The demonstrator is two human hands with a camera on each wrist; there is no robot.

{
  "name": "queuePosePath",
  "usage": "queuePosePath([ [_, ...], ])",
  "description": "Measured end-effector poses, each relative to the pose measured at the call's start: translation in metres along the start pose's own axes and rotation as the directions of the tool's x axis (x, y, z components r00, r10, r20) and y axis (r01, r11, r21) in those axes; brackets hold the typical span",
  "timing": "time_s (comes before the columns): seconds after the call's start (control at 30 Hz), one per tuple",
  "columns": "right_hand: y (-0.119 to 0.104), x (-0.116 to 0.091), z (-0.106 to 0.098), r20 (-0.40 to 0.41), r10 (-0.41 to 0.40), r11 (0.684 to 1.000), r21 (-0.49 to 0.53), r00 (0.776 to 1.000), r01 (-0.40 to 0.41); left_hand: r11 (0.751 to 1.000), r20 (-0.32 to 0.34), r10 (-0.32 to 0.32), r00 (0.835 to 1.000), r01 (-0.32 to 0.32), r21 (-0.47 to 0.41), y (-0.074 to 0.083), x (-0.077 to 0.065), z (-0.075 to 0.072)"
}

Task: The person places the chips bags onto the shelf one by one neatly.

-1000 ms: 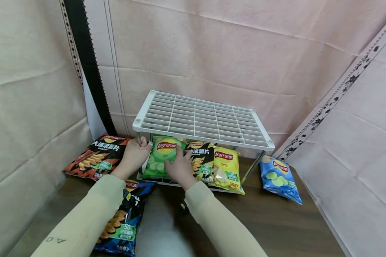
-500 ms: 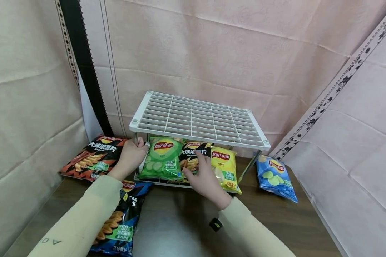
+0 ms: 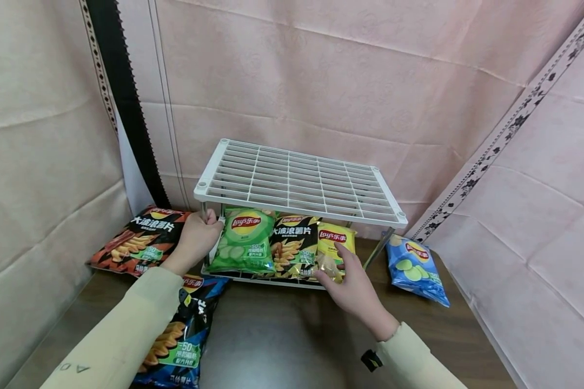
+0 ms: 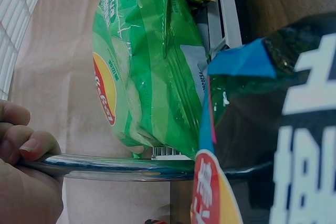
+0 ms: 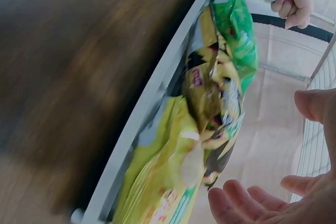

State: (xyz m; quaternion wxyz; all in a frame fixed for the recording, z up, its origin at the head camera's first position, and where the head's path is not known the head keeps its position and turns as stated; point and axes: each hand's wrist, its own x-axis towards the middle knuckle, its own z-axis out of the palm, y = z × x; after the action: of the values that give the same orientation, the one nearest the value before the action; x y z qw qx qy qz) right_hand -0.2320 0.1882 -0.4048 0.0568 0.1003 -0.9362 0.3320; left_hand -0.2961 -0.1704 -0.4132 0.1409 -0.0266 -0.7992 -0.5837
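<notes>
My left hand (image 3: 197, 241) grips the front left metal post (image 4: 126, 170) of a white two-tier rack (image 3: 292, 203). On the rack's lower tier, three chip bags stand side by side: a green one (image 3: 245, 246) at left, a black-and-gold one (image 3: 294, 243) in the middle, and a yellow one (image 3: 334, 237) at right. In front of the yellow bag is my right hand (image 3: 356, 289), its fingers spread and nothing in its grasp. The right wrist view shows that hand (image 5: 278, 203) apart from the yellow bag (image 5: 163, 171).
A red-and-black chip bag (image 3: 143, 237) lies left of the rack. Nearer to me is a blue-and-black bag (image 3: 180, 337), partly under the left forearm. Right of the rack lies a blue bag (image 3: 416, 270) on the brown table (image 3: 272, 335). Pale cloth walls (image 3: 292, 97) enclose the table.
My right hand has moved right from the green bag, past the black-and-gold bag, to the front of the yellow bag. The left hand keeps its grip on the post.
</notes>
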Motion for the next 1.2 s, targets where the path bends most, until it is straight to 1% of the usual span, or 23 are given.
queuePosePath([
  [0.17,0.012,-0.012,-0.01,0.01,0.017,1.0,-0.017,1.0,-0.017,1.0,-0.005,-0.003,1.0,0.004,0.014,0.001,-0.001,-0.001],
  [0.4,0.026,-0.024,-0.021,0.021,0.051,0.998,-0.039,0.999,-0.05,1.0,-0.004,-0.006,1.0,0.007,0.004,0.002,-0.001,-0.001],
  [0.67,0.048,-0.034,-0.031,-0.001,0.059,0.998,-0.024,0.998,-0.059,1.0,0.0,0.004,1.0,-0.004,-0.011,0.001,-0.001,-0.001],
  [0.93,0.072,-0.046,-0.043,-0.011,0.163,0.986,-0.04,0.987,-0.163,1.0,-0.001,0.005,1.0,-0.005,-0.004,0.001,-0.001,-0.001],
  [1.2,0.094,-0.048,-0.055,-0.017,0.205,0.973,-0.103,0.979,-0.206,1.0,-0.004,0.008,1.0,-0.008,0.0,0.002,-0.001,-0.001],
])
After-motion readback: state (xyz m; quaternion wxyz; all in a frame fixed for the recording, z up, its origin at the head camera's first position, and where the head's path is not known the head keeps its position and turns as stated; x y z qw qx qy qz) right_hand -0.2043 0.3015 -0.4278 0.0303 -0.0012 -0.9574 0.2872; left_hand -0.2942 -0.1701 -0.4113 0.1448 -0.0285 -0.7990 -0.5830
